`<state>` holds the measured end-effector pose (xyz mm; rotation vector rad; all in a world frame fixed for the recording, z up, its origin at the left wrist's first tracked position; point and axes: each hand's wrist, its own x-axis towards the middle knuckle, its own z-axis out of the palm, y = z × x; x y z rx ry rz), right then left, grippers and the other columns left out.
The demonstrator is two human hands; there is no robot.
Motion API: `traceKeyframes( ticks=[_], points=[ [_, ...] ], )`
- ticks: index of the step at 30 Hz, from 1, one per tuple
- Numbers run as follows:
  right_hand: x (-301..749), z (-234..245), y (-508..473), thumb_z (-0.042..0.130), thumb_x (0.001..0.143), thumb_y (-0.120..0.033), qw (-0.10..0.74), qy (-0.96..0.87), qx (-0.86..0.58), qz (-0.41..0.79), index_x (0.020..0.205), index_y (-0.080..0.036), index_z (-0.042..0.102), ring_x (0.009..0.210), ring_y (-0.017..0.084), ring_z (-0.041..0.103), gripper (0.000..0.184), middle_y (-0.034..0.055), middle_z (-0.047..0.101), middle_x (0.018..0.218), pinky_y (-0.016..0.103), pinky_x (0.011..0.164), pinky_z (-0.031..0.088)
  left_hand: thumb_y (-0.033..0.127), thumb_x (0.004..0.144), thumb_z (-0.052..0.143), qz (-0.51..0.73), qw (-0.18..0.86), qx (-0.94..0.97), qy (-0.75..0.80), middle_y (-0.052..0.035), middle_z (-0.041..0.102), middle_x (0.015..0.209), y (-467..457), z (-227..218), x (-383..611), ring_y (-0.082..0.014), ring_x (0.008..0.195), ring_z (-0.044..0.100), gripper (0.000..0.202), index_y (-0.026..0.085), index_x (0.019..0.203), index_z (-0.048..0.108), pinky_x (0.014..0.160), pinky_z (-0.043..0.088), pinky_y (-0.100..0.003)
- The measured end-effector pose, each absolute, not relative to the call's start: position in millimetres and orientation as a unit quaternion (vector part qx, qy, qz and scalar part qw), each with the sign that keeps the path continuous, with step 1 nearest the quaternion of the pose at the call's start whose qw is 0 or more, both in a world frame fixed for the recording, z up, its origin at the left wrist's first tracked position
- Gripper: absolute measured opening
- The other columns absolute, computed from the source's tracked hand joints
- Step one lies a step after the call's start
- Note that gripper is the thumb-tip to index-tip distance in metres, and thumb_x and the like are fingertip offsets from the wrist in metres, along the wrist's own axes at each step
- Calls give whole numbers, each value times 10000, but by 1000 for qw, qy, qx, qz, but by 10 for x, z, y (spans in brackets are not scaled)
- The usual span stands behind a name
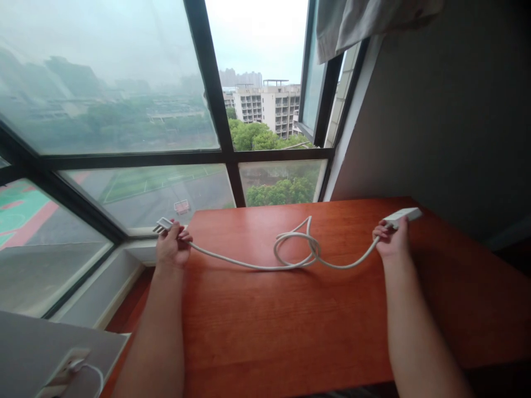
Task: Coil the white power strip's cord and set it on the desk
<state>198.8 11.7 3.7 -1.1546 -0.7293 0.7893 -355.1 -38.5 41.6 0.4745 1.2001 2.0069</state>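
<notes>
Across the counter (pixel 290 326): a white cable (pixel 249 266) runs from one hand to the other, and it sags into a loose loop that lies on the red-brown wood about midway.
Left hand (pixel 172 247): closed round the cable's plug end at the counter's left edge, by the window (pixel 124 99). The plug (pixel 163 224) pokes out past the fingers, prongs pointing away.
Right hand (pixel 390 239): fingers wrapped round the other end, thumb side up, near the far right of the counter.
Power strip (pixel 403 214): a white block that sticks out of the right hand's grip towards the grey wall (pixel 448 110), lifted just off the wood.
Arms: both bare and stretched forward, well apart.
Bottom left: a wall socket (pixel 64 373) on a grey surface, with a thin white lead plugged in.
Top right: pale cloth (pixel 365 22) hangs over the open window pane.
</notes>
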Motion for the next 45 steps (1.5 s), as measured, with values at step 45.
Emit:
traceKeyframes(
  ticks=[45],
  points=[
    [1023,-164,246,791,635,-522,534,-570,-528,334,1082,-169,670,826,236,678,583,89,730,957,315,721,524,345,790,627,491,236,636,547,-42,671,847,-491,565,-2414,-152,722,617,278,170,1006,635,653,491,-253]
  ],
)
